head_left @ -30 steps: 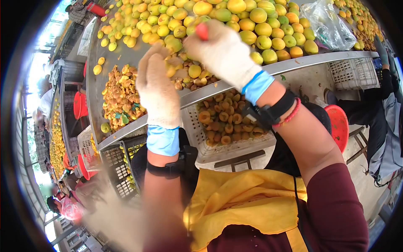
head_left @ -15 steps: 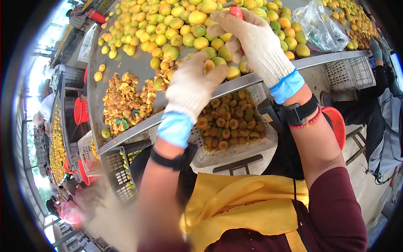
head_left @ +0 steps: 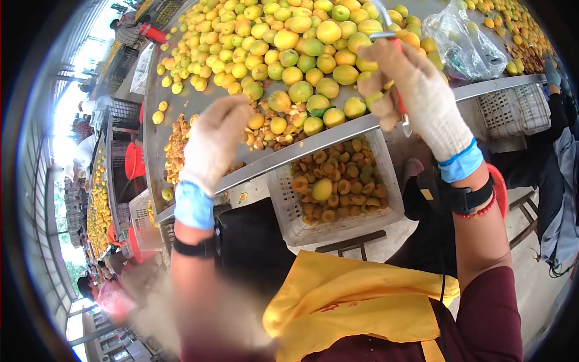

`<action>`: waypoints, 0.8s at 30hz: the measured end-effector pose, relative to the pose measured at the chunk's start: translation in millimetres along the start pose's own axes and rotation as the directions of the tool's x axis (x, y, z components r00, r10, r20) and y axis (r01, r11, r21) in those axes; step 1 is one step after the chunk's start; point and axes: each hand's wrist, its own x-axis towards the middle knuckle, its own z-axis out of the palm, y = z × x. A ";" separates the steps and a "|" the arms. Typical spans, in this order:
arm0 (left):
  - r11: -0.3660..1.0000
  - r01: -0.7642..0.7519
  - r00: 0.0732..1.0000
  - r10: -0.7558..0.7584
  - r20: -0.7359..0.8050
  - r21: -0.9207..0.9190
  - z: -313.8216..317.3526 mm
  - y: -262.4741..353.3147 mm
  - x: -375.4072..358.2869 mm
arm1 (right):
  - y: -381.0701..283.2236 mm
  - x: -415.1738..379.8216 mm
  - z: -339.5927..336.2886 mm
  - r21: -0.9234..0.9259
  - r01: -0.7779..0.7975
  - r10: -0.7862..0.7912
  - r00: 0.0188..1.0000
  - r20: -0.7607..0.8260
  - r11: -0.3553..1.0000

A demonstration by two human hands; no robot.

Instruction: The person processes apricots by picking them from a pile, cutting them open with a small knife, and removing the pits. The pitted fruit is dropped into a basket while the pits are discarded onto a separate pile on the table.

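Observation:
My right hand (head_left: pixel 410 90), in a white knitted glove, is closed around a red-handled metal tool (head_left: pixel 402 102). A curved metal part of it sticks up above my fingers, and a metal end shows below. Yellow-green apricots (head_left: pixel 300 92) lie beside it. My left hand (head_left: pixel 211 142), gloved too, hovers over the table's near edge by a heap of orange fruit scraps (head_left: pixel 179 142). Its fingers look bent and slightly smeared, so whether they hold anything is hidden. Below the edge, a white crate (head_left: pixel 280 211) contains halved apricots (head_left: pixel 356 181) and one yellow piece (head_left: pixel 322 189) on top.
The metal table edge (head_left: pixel 338 133) runs across in front of me. A clear plastic bag (head_left: pixel 461 45) lies on the table at the right, with another white crate (head_left: pixel 512 111) beneath. Red buckets (head_left: pixel 134 160) stand at the left. Other people are at neighbouring tables.
My hands have moved apart: the left went leftward, away from the apricots, and the right shifted right and down with the tool. A yellow piece now shows in the crate.

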 end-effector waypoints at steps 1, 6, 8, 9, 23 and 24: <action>1.000 0.015 0.999 -0.015 -0.031 -0.026 -5.4 -7.2 15.4 | -1.1 -5.2 1.6 0.002 0.004 -0.004 1.000 0.003 1.000; 0.789 0.000 0.988 -0.094 0.120 0.614 45.0 -4.6 70.3 | -3.1 -10.8 0.8 -0.210 -0.047 0.062 0.996 0.062 0.976; 0.621 -0.059 0.986 -0.087 0.144 0.782 61.1 -6.7 78.2 | -0.5 -7.8 -3.8 -0.222 -0.043 0.055 0.997 0.048 0.974; 0.617 -0.067 0.985 -0.085 0.151 0.784 60.4 -8.9 80.5 | 1.5 -5.8 -6.3 -0.173 -0.027 0.039 0.997 0.068 0.985; -0.044 0.160 0.923 0.362 0.133 -0.986 63.8 -10.2 -6.9 | 15.7 -36.4 35.3 -0.081 -0.129 0.151 0.891 0.428 0.988; -0.103 0.150 0.937 0.332 0.108 -0.983 64.9 -19.3 -7.5 | 22.1 -38.5 39.3 -0.053 -0.126 0.137 0.889 0.437 0.991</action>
